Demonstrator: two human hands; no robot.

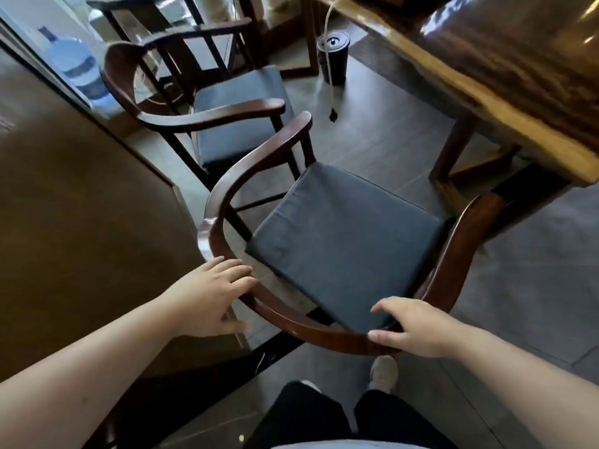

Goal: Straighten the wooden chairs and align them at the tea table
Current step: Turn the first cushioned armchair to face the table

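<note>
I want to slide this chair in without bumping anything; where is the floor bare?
Bare floor lies between the near chair, the far chair and the tea table. It is crowded by the black bin with its hose, and where both chairs nearly meet.

The near chair (324,332), dark wood with a curved back rail and a grey-blue seat cushion (343,251), stood askew, its right armrest tip just under the edge of the tea table (486,85). The second chair (207,118), same build and cushion, stood just beyond it, well apart from the table, armrests nearly touching the first's
</note>
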